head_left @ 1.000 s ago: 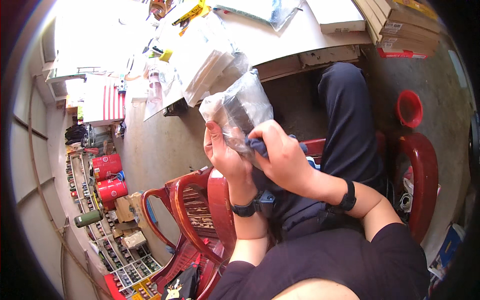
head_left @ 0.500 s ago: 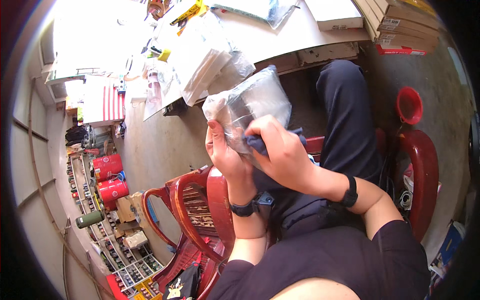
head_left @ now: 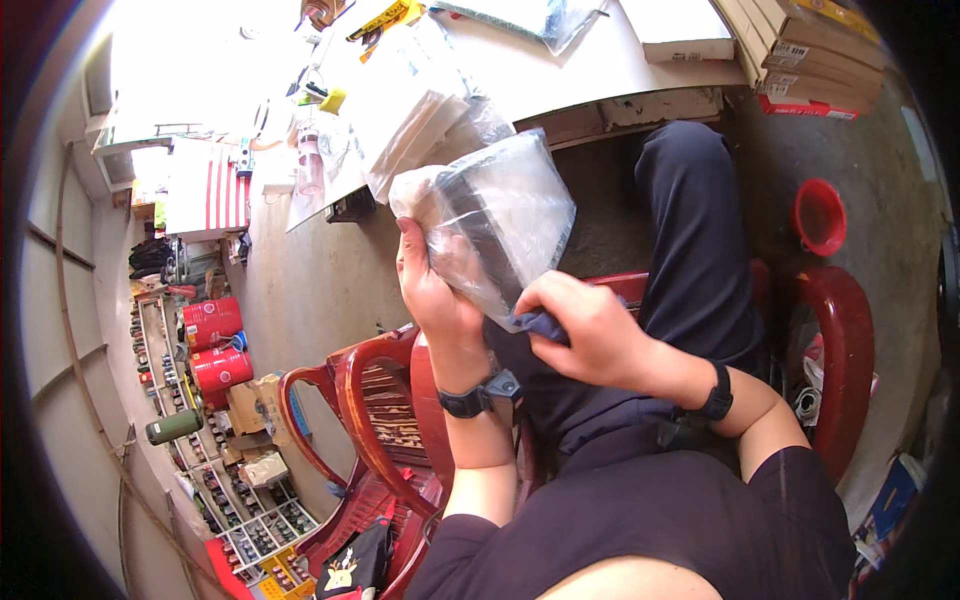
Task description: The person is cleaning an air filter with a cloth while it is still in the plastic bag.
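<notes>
Clear crinkled plastic bag (head_left: 500, 215) with dark flat item inside, held up at centre, left hand (head_left: 432, 290) fingers clamped on its 9 o'clock edge, right hand (head_left: 585, 335) fingers pinching its 6 o'clock corner, red plastic chairs (head_left: 370, 420) at 7 o'clock, cluttered white table (head_left: 560, 75) at 12 o'clock

A clear plastic bag (head_left: 505, 215) holds dark grey cloth above dark-red chairs (head_left: 375, 420).

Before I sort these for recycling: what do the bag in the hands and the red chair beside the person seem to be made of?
The bag looks like thin clear plastic film: glossy, crinkled, with a dark item showing through. The left hand grips its side; the right hand pinches its lower edge. The red chair appears to be moulded plastic, smooth with a slight sheen and slatted back.
</notes>
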`<state>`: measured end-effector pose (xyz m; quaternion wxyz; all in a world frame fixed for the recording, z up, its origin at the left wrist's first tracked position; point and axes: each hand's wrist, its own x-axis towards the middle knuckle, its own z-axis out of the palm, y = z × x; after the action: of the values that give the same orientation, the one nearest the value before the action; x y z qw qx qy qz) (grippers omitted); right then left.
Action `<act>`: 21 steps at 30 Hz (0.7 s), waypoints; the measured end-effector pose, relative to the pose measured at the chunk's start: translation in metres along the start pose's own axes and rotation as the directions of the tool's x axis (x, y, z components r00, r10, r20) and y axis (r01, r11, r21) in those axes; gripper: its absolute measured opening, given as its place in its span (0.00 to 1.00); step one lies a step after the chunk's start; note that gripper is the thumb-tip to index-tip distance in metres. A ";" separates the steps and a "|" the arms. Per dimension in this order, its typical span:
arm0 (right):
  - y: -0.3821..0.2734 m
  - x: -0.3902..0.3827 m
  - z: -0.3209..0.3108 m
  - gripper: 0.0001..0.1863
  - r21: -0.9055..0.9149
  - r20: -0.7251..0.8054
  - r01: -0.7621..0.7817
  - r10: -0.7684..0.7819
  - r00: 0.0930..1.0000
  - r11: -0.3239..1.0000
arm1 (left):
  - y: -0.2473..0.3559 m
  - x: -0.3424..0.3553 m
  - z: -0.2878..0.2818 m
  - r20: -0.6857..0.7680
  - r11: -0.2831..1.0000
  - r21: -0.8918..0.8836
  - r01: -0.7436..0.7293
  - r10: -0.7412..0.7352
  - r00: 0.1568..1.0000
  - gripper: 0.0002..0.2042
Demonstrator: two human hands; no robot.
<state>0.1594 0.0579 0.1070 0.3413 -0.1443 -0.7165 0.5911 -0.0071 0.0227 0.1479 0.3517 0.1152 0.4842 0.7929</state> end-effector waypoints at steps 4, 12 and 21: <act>0.012 0.008 -0.028 0.11 0.143 0.093 -0.115 0.103 0.990 0.983 | 0.006 0.011 -0.014 0.048 0.978 -0.156 0.140 -0.135 0.990 0.19; 0.024 -0.006 -0.020 0.28 0.034 -0.010 -0.228 0.229 0.973 0.973 | 0.013 0.005 -0.006 0.123 0.990 -0.105 0.096 -0.083 0.989 0.21; 0.039 0.007 -0.004 0.15 -0.218 -0.275 -0.093 0.030 0.961 0.971 | 0.032 -0.023 0.006 0.273 0.830 0.471 -0.299 0.185 0.944 0.35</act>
<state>0.1494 0.0759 0.0729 0.3981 -0.2841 -0.7218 0.4897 -0.0014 0.0020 0.1819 0.2556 0.3495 0.6152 0.6588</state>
